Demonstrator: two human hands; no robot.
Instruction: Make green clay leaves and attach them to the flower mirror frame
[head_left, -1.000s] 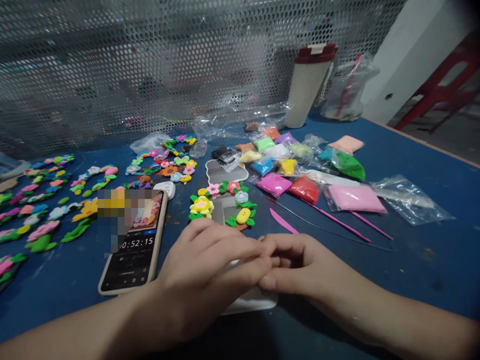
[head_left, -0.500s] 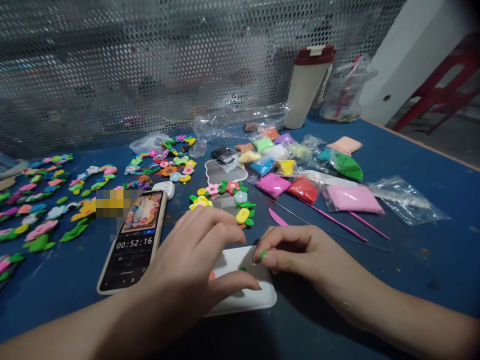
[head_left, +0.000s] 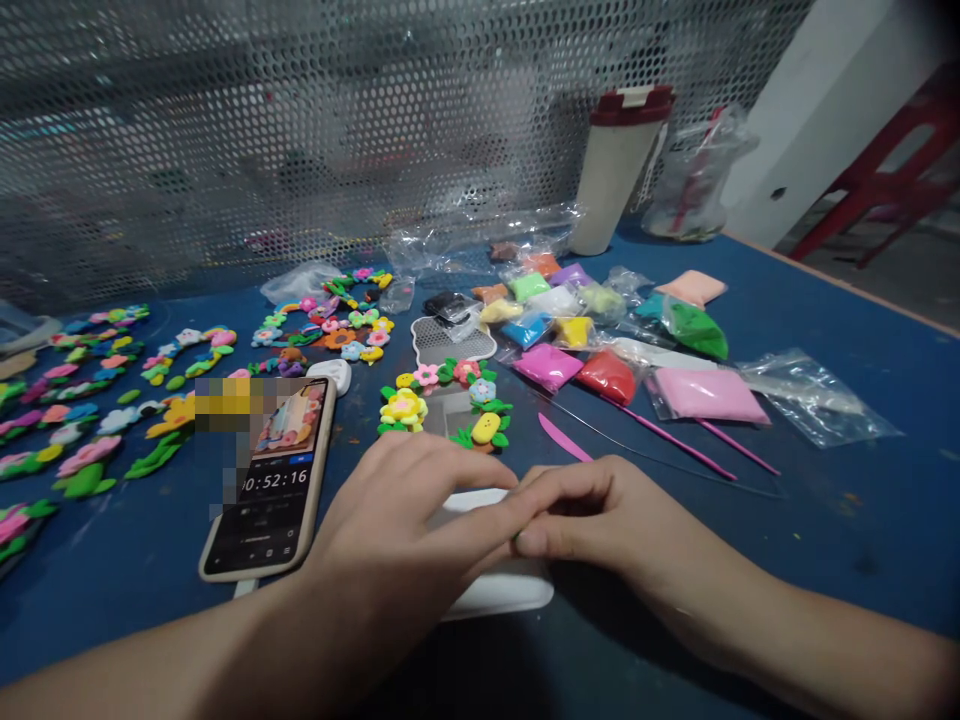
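My right hand (head_left: 592, 515) pinches a small piece of green clay (head_left: 517, 536), mostly covered by the fingertips. My left hand (head_left: 427, 520) arches in from the left, its thumb and fingers closed in on the same piece, touching my right fingertips. Below both hands lies a white board (head_left: 517, 592), partly covered by them. Just beyond is a frame decorated with clay flowers and leaves (head_left: 486, 430), including a yellow smiling piece. A pink clay knife (head_left: 562, 438) rests near my right hand.
A phone showing a timer (head_left: 274, 500) lies left of my left hand. Finished clay decorations (head_left: 86, 465) spread across the left side. Bagged coloured clay (head_left: 547, 367), pink rods (head_left: 675, 443) and a thin wire are to the right. A tumbler (head_left: 619, 180) stands at the back.
My left hand has moved right and its spread thumb and fingers have closed in at my right fingertips. The green piece is now more hidden.
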